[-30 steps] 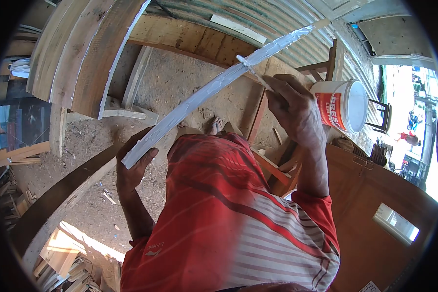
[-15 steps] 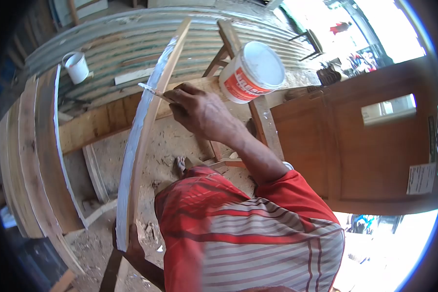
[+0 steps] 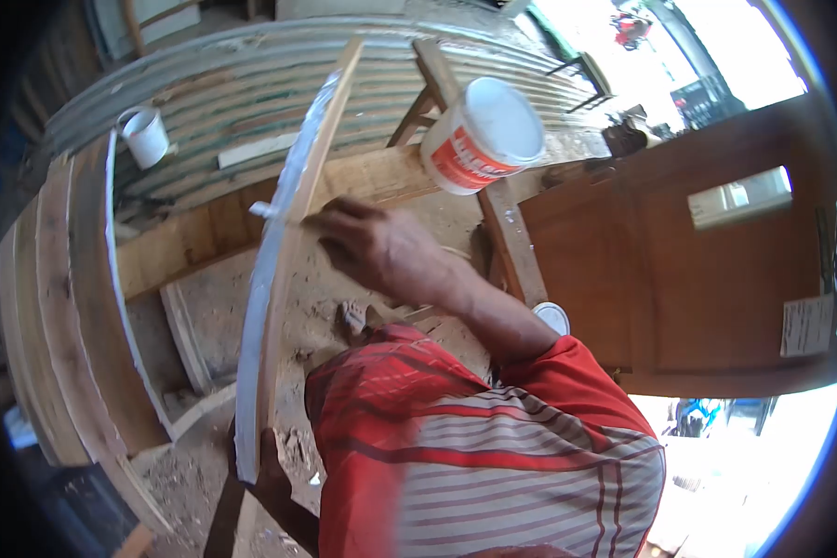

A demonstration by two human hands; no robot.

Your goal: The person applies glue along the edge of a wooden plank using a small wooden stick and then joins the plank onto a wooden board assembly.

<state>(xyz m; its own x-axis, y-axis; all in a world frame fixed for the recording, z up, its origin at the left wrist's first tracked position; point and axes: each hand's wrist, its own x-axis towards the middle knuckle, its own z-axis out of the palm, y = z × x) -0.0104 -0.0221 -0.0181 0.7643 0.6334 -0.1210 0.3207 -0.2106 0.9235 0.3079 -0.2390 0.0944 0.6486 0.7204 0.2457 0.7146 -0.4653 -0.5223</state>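
Note:
A long wooden board (image 3: 309, 200) stands on edge, running away from me, its narrow upper face coated with white paste (image 3: 268, 256). My right hand (image 3: 372, 244) is closed on a thin flat spreader (image 3: 263, 210), whose whitish tip lies across the coated edge; motion blurs the hand a little. Low in the view, my left hand (image 3: 272, 476) grips the near end of this board from the side, its fingers partly hidden. Beyond my right hand, a white bucket (image 3: 502, 121) with a red label sits on a wooden support.
Several boards (image 3: 93, 298) with white-smeared edges stand together at left. A crossbeam (image 3: 177, 237) passes beneath the held board. A small white pail (image 3: 145, 139) rests by corrugated metal sheeting (image 3: 251, 88). At right is a large brown wooden panel (image 3: 586, 288). Debris litters the ground.
My right hand and the spreader have moved toward me along the board's coated edge. The board's near end has shifted slightly right, with my left hand still on it.

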